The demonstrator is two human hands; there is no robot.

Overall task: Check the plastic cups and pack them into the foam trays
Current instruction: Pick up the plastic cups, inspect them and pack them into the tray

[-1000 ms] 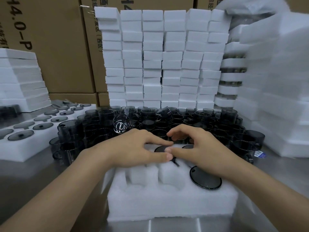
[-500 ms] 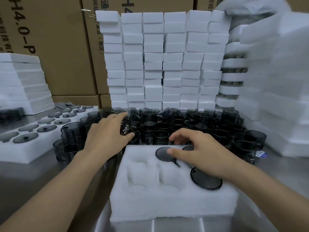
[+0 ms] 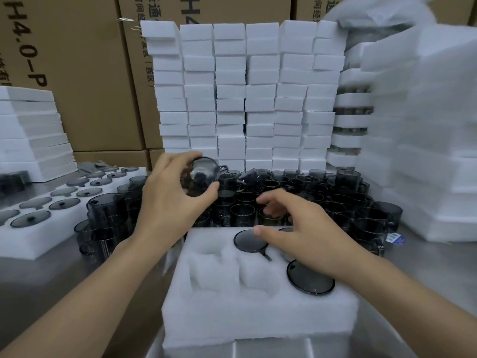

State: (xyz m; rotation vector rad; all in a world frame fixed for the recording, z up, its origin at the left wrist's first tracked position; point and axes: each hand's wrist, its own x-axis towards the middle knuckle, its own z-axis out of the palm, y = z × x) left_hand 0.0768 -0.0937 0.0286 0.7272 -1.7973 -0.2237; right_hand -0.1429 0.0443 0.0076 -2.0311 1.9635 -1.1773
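A smoky cup [image 3: 202, 174] has been lifted clear of the cup pile [image 3: 296, 192] since half a second ago and is gripped, tilted on its side, by thumb and fingers of the left hand [image 3: 167, 197]. The right hand [image 3: 302, 233] remains over the far edge of the foam tray [image 3: 258, 313], fingers loosely curled, nothing held. Its thumb lies above a dark lid [image 3: 245, 244]; contact cannot be determined.

Rear: brown cardboard boxes [image 3: 98, 73] stacked high, black print | Surface: grey metal table [image 3: 31, 280], apparently steel | Light: even, soft, slightly dim.
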